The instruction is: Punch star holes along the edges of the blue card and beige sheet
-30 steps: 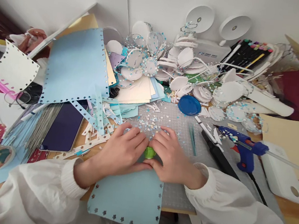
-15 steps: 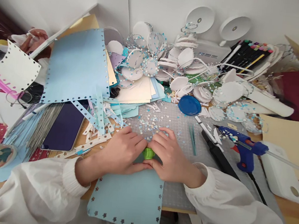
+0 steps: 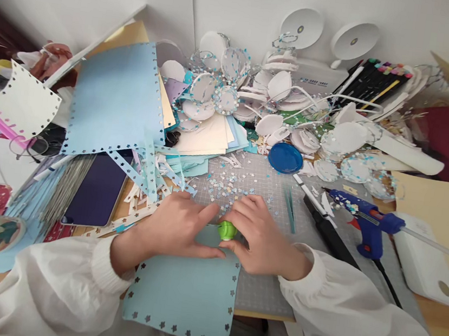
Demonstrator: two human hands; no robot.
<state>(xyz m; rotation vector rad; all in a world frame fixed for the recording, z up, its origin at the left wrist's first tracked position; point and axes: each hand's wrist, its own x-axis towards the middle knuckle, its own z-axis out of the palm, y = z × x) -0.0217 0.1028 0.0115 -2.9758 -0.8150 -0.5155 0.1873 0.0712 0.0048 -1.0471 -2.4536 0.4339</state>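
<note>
A small green punch (image 3: 227, 230) sits at the far edge of a light blue sheet (image 3: 184, 294), whose sides show flower-shaped holes. My right hand (image 3: 259, 235) has its thumb and fingers closed around the punch. On the sheet's left part lies my left hand (image 3: 178, 225), thumb stretched toward the punch and forefinger apart from it; its other fingers are partly hidden. Tiny paper flowers (image 3: 226, 184) are scattered on the grey mat (image 3: 266, 298) just beyond both hands.
To the right are tweezers (image 3: 290, 209), a blue lid (image 3: 285, 158) and a blue glue gun (image 3: 371, 221). A phone (image 3: 97, 190), paper strips (image 3: 148, 172) and a large punched blue sheet (image 3: 114, 100) lie left. White discs crowd the back.
The sheet has shifted slightly left with my left hand, whose fingers have come away from the punch. My right hand still grips the punch, now tilted a little and more exposed.
</note>
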